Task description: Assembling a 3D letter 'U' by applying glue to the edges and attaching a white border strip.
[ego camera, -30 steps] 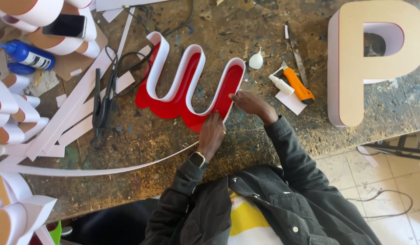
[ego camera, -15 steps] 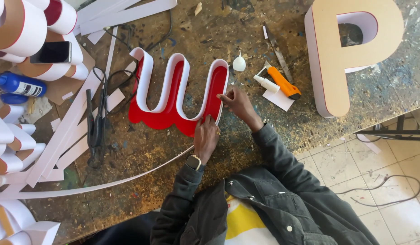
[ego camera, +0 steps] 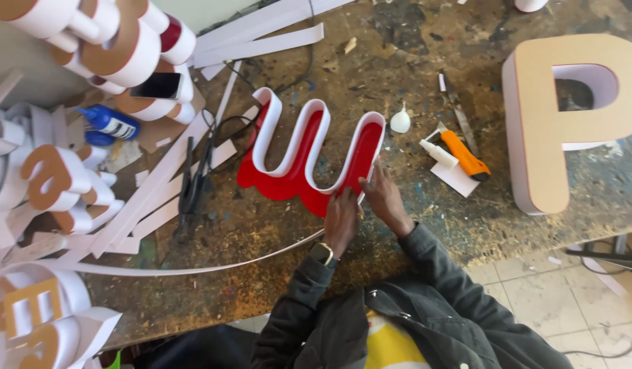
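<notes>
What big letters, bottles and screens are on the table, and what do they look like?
Wavy sign letter: table middle, red base, white rim, both hands on it.
Big block letter: right, tan face, white sides.
Blue bottle: left, white label.
Phone: upper left, pale screen.

One view only, from a camera worn on the person's head, looking almost straight down on the counter (ego camera: pixel 398 61) from well above. The person's jacket fills the lower edge, the tiled floor (ego camera: pixel 534 294) shows at lower right, and both hands lie near the middle.
</notes>
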